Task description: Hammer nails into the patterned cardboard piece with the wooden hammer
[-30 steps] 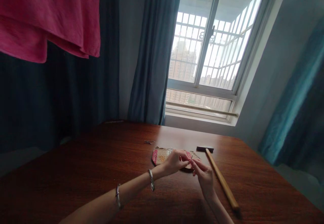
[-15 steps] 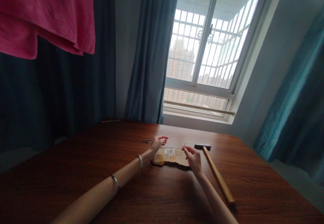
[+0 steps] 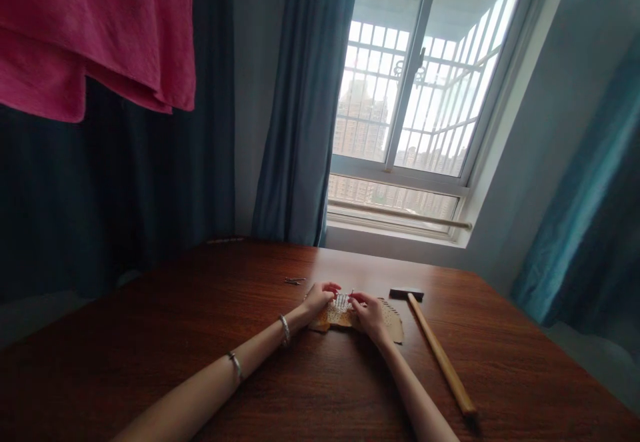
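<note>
A torn piece of cardboard [image 3: 393, 324], dotted with small holes, lies on the wooden table [image 3: 310, 375]. Several nails [image 3: 342, 301] stand upright in a row near its middle. Just left of that row is my left hand [image 3: 319, 299], its fingers loosely bent and apart over the cardboard, with nothing visible in them. Thumb and fingers of my right hand [image 3: 367, 312] pinch a nail [image 3: 353, 291] upright at the right end of the row. My right hand covers part of the cardboard.
To the right, a hammer [image 3: 440, 355] with a wooden handle and dark head lies lengthwise. A few loose nails [image 3: 295, 281] rest beyond my left hand. Past the table are a window [image 3: 400, 129] and blue curtains [image 3: 295, 115]; a pink cloth [image 3: 115, 42] hangs upper left.
My right hand has moved left with the nail, from the cardboard's right side to the standing row. My left hand has come closer to the row. The view has shifted slightly.
</note>
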### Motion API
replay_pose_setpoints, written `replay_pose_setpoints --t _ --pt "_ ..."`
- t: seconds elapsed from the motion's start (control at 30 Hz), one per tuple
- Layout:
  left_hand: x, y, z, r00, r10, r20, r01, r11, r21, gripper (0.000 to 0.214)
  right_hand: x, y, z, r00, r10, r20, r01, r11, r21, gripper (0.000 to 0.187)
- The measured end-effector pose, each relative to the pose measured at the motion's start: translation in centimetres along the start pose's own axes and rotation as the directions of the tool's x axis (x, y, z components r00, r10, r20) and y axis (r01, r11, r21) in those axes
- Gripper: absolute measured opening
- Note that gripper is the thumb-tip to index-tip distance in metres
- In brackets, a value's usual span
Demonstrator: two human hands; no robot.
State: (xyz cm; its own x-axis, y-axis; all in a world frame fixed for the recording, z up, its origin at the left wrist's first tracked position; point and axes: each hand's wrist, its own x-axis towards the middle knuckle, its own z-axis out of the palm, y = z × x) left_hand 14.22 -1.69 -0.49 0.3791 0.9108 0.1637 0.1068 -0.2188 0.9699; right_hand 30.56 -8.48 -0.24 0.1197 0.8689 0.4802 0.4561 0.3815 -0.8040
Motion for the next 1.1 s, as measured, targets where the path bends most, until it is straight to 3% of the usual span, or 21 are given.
replay_pose_setpoints --t 0.47,0.7,1.1 --pt "-0.8 0.6 0.4 1.0 0.012 0.024 -0.013 0.998 0.057 0.03 -0.4 -0.3 -0.2 0.999 -0.016 0.032 0.017 0.999 -0.04 0.021" --pt "-1.3 0.9 0.9 0.989 0.125 0.074 -0.137 0.971 0.195 0.029 -0.6 -0.7 -0.3 0.999 -0.013 0.045 0.018 0.994 -0.11 0.021" --pt "-0.5 1.8 1.3 0.973 0.209 0.098 -0.231 0.9 0.37 0.031 -0.4 0.3 -0.2 0.995 -0.101 0.028 0.104 0.974 -0.2 0.018"
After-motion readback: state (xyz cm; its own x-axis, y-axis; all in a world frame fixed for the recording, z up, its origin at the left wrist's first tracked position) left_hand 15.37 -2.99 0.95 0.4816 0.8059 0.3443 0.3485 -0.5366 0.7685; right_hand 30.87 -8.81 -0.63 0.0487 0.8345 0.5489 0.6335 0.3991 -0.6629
